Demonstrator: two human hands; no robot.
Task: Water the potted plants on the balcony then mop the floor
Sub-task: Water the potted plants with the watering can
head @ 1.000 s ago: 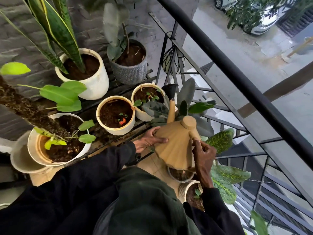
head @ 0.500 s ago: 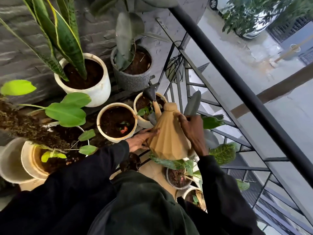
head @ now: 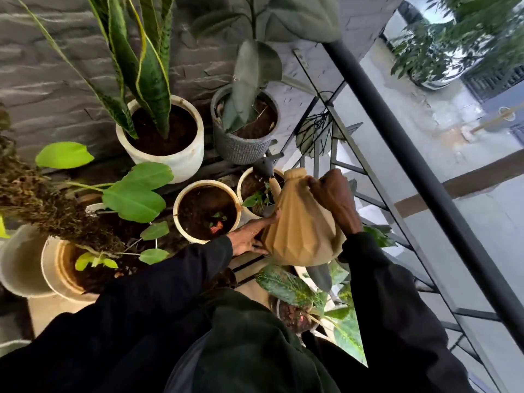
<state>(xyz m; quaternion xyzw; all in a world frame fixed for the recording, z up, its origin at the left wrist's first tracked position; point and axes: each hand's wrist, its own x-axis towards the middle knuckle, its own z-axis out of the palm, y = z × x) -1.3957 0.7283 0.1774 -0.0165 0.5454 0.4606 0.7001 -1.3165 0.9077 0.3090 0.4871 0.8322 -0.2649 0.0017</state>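
Note:
A tan faceted watering can (head: 302,225) is tilted forward, its dark spout head (head: 264,167) over a small cream pot (head: 249,191) with a seedling. My right hand (head: 333,198) grips the can's handle at the top right. My left hand (head: 251,235) presses flat fingers against the can's lower left side. Beside it stands another cream pot (head: 181,199) of dark soil with a tiny sprout. Behind are a white pot (head: 181,163) with a snake plant and a grey ribbed pot (head: 241,150) with broad leaves.
A black metal railing (head: 419,171) runs diagonally on the right, with the street far below. A grey brick wall (head: 42,80) backs the pots. More pots (head: 54,268) sit at the left; variegated leaves (head: 286,285) spread under the can.
The can has moved forward and up from the low plants toward the small cream pot, its spout now over it. My right hand shifted onto the handle; the view tilted toward the wall.

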